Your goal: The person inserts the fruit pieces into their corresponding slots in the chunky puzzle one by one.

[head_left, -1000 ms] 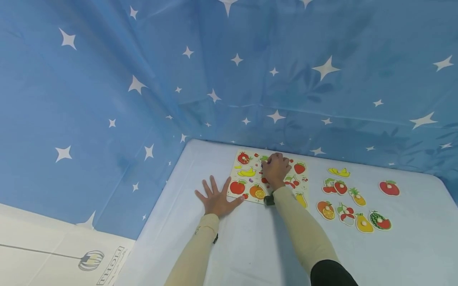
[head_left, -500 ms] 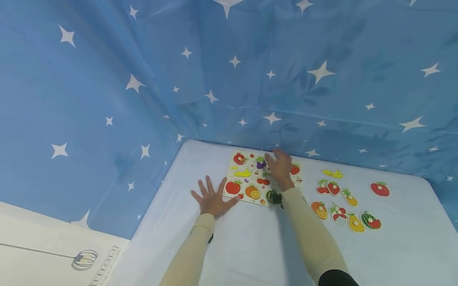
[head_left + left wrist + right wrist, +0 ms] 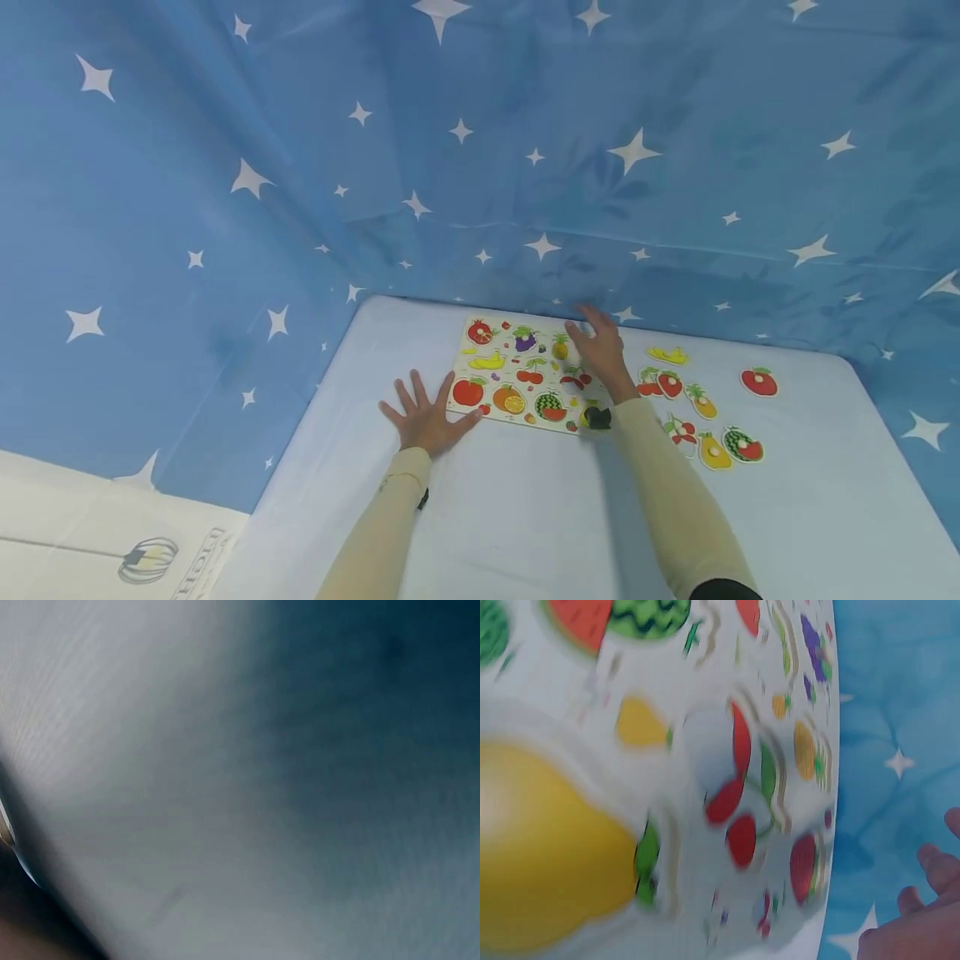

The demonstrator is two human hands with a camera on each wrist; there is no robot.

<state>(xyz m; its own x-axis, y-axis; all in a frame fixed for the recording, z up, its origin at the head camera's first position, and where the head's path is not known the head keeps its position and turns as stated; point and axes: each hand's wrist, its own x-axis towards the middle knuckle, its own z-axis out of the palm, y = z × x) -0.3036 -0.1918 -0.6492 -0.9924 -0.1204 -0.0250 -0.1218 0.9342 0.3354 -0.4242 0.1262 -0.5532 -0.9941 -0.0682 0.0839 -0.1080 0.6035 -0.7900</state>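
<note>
A wooden fruit puzzle board (image 3: 501, 346) lies at the back of the pale blue table (image 3: 525, 517). My left hand (image 3: 423, 417) rests flat on the table with fingers spread, just off the board's left front corner. My right hand (image 3: 600, 348) hovers over the board's right edge with straight fingers, holding nothing. A purple fruit piece (image 3: 525, 339) sits in the board's top row. The right wrist view shows the board (image 3: 705, 750) blurred and close, with my fingertips (image 3: 937, 870) at the lower right. Only blurred table surface appears in the left wrist view.
Several loose fruit pieces lie right of the board: a banana (image 3: 667, 356), a red tomato (image 3: 759, 382), a pineapple (image 3: 702, 402), a pear (image 3: 712, 452), a watermelon (image 3: 742, 446). A blue star-print cloth (image 3: 525, 167) hangs behind and to the left.
My right hand let go of a piece at the board's top middle, opened, and moved right to the board's right edge. The left hand stayed flat.
</note>
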